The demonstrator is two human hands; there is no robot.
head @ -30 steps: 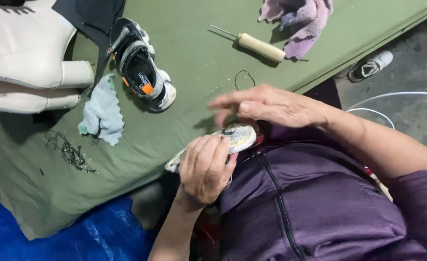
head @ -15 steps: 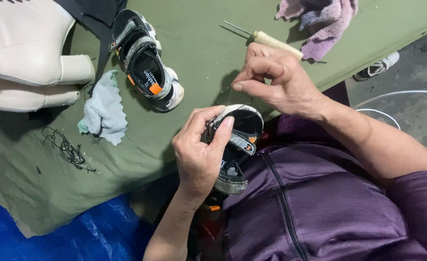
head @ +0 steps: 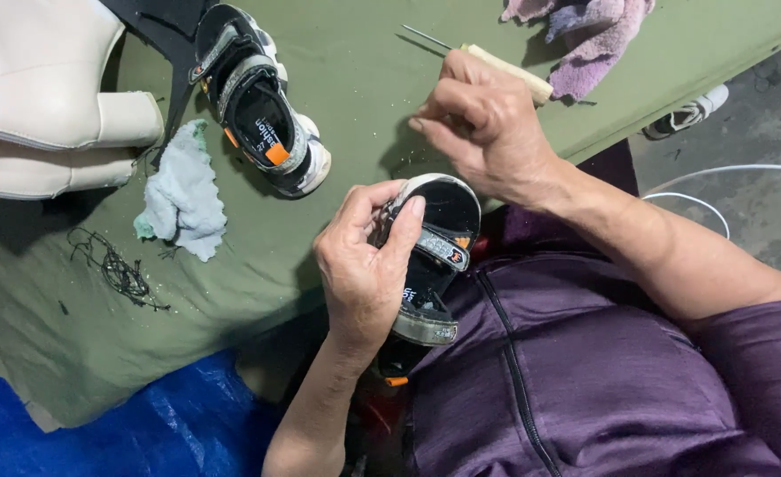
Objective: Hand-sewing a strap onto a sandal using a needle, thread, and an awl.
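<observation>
From my remote seat, I see the left hand (head: 364, 261) wrapped around a small black sandal (head: 433, 256), thumb pressed over its toe end, holding it over the lap at the near edge of the green cloth-covered surface (head: 355, 79). The right hand (head: 483, 128) hangs just above the sandal with fingertips pinched together; I cannot tell whether anything is between them. On the surface behind that hand lies an awl (head: 496, 60) with a pale wooden handle, its metal tip pointing left, beside a pink rag (head: 589, 31). The matching sandal (head: 262, 102), with an orange tab inside, rests sole-down further left, near a pale blue rag (head: 183, 199) and a tangle of black thread (head: 117, 269). A cream-coloured boot (head: 41, 88) lies at the far left. Blue sheeting (head: 99, 424) shows below the surface.
</observation>
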